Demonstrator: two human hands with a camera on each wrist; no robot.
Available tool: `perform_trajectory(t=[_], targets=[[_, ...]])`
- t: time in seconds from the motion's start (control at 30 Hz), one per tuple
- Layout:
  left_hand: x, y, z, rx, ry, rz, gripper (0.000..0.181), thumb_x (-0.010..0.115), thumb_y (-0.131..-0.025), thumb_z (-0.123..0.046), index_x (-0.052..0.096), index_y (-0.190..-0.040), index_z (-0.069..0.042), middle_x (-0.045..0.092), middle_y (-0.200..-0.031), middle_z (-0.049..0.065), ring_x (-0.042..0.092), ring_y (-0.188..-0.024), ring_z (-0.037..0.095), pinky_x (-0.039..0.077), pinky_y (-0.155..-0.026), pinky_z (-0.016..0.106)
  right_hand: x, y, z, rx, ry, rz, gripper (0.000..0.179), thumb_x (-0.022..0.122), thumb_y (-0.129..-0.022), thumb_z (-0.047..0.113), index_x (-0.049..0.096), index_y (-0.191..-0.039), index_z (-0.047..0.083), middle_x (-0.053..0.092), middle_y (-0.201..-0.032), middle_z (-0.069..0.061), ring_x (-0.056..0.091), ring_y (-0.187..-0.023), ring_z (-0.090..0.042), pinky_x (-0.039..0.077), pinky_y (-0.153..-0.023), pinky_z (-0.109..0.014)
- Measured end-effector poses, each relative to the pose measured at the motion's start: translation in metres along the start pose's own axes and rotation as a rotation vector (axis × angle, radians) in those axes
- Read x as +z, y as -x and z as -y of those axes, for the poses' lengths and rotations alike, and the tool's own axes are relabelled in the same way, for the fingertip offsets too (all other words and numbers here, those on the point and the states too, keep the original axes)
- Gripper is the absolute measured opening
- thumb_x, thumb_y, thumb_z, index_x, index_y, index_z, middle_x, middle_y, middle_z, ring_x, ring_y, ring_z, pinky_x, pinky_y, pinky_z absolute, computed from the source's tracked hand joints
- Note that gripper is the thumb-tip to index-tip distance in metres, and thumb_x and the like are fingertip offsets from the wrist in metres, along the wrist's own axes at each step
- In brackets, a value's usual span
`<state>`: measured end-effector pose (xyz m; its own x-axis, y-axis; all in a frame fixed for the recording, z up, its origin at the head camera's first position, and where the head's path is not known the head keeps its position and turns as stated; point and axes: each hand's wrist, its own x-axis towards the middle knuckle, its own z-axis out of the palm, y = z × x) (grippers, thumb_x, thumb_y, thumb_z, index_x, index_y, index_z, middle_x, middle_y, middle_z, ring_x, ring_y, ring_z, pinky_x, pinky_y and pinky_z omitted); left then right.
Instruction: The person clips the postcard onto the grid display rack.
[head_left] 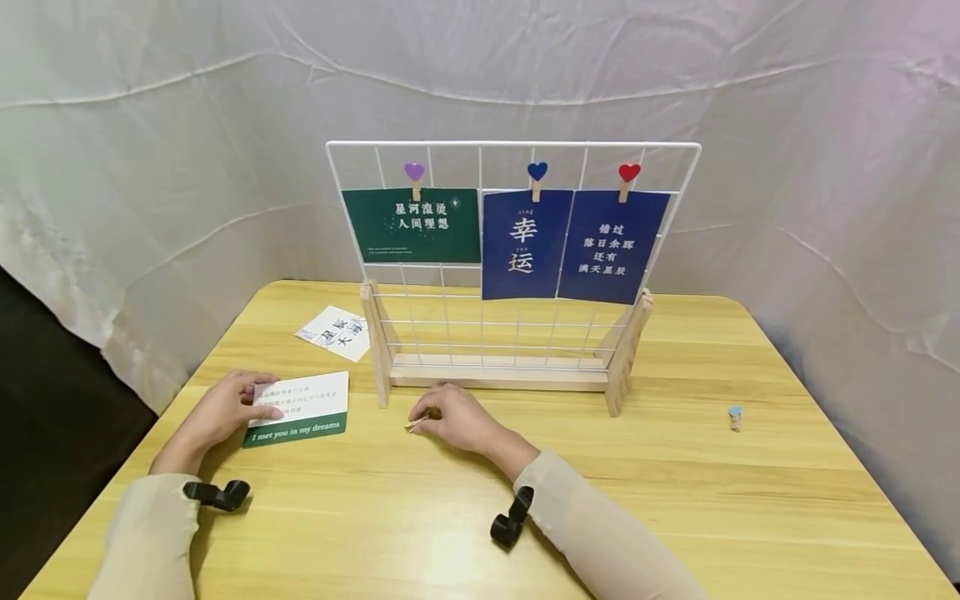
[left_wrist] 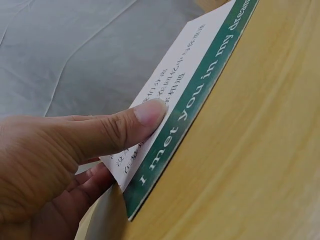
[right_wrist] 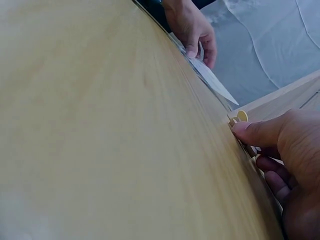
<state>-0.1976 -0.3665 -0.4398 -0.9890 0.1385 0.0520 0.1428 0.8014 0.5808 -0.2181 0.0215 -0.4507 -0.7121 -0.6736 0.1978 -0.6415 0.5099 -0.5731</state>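
Observation:
My left hand (head_left: pixel 221 408) pinches a white and green card (head_left: pixel 315 400) at its left end. In the left wrist view the thumb lies on the card's printed face, with the other fingers behind it. My right hand (head_left: pixel 461 419) is low over the table in front of the rack. Between its thumb and fingers it pinches a small wooden clothespin with a yellow top (right_wrist: pixel 242 116), mostly covered by the fingers. A white wire grid rack (head_left: pixel 517 143) on a wooden stand (head_left: pixel 495 377) bears a green card (head_left: pixel 420 237) and two blue cards (head_left: pixel 521 242), each under a heart-topped clothespin.
Another white card with dark lettering (head_left: pixel 335 333) lies on the table by the stand's left foot. A clothespin with a blue top (head_left: pixel 735 418) lies at the right of the wooden table (head_left: pixel 750 517). Pale cloth (head_left: pixel 480 67) hangs behind and around.

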Motion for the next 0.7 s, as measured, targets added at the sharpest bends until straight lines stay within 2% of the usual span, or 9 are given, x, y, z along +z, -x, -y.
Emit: perform_trajectory(t=[0.2,0.37,0.53,0.7], targets=[[-0.0001,0.0005,-0.0003,-0.035,0.027,-0.002,0.066,0.081,-0.082,-0.025,0.053,-0.131,0.009,0.045,-0.132,0.037,0.052,-0.110,0.049,0.039,-0.093,0.062,0.0007,0.0019,-0.0014,0.018,-0.017,-0.012,0.008,0.073,-0.090,0.027,0.076,-0.096,0.022,0.067,-0.094,0.018,0.055,-0.093,-0.003,0.046,-0.085,-0.023],[-0.0008,0.0012,-0.0008,-0.045,0.041,-0.007,0.065,0.080,-0.083,-0.025,0.053,-0.131,0.009,0.049,-0.129,0.036,0.053,-0.109,0.048,0.041,-0.092,0.060,0.0010,0.0022,-0.0004,0.046,-0.073,-0.010,0.008,0.071,-0.091,0.027,0.074,-0.096,0.021,0.067,-0.089,0.018,0.057,-0.086,-0.001,0.047,-0.082,-0.021],[-0.0005,0.0026,-0.0024,-0.043,0.056,-0.004,0.062,0.079,-0.084,-0.024,0.053,-0.130,0.010,0.053,-0.125,0.034,0.056,-0.106,0.046,0.046,-0.087,0.051,-0.0018,0.0038,0.0010,0.073,-0.115,0.001,0.008,0.069,-0.093,0.026,0.072,-0.098,0.020,0.067,-0.088,0.017,0.059,-0.085,0.001,0.048,-0.082,-0.021],[-0.0032,0.0039,-0.0044,-0.037,0.062,-0.006,0.059,0.077,-0.086,-0.026,0.055,-0.130,0.008,0.057,-0.120,0.031,0.059,-0.101,0.040,0.049,-0.077,0.036,-0.0078,0.0048,0.0033,0.099,-0.157,0.001,0.016,0.068,-0.094,0.024,0.072,-0.108,0.016,0.068,-0.093,0.013,0.060,-0.087,0.000,0.049,-0.083,-0.021]])
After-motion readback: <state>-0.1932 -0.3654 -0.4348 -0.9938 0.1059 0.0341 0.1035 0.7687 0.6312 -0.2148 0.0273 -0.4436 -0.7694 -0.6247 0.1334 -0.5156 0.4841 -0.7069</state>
